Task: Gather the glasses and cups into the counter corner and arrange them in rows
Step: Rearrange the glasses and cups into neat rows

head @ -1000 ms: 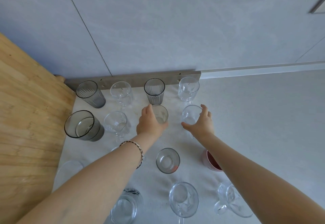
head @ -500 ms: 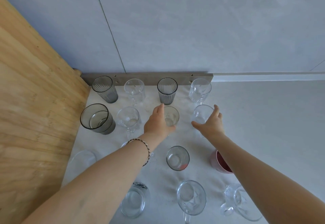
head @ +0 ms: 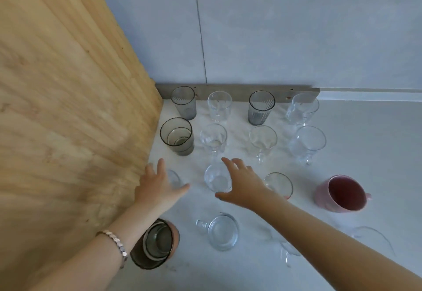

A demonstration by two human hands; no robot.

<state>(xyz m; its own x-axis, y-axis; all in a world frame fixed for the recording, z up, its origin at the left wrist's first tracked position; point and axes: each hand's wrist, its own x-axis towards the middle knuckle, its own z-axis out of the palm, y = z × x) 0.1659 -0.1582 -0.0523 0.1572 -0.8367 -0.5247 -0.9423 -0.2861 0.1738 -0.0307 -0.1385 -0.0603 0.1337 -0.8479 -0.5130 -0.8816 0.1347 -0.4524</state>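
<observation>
Glasses stand in two rows in the counter corner: a grey tumbler (head: 184, 102), a clear glass (head: 219, 106), a ribbed dark glass (head: 260, 107) and a stemmed glass (head: 302, 109) at the back; a wide smoked glass (head: 177, 136) and three stemmed glasses (head: 213, 139) in front. My left hand (head: 157, 185) hovers with spread fingers over a clear glass (head: 174, 178) by the wooden panel. My right hand (head: 243, 183) reaches, fingers open, beside a clear glass (head: 215, 179). Neither hand holds anything.
A wooden panel (head: 68, 119) walls off the left. A pink mug (head: 341, 193) stands at the right, a small glass (head: 279, 184) behind my right wrist. Nearer me stand a dark stacked glass (head: 157, 244), a clear handled mug (head: 222, 231) and more clear glasses (head: 372, 238).
Both hands have left the two second-row glasses and drawn back and to the left, over the third row. The view has swung toward the corner.
</observation>
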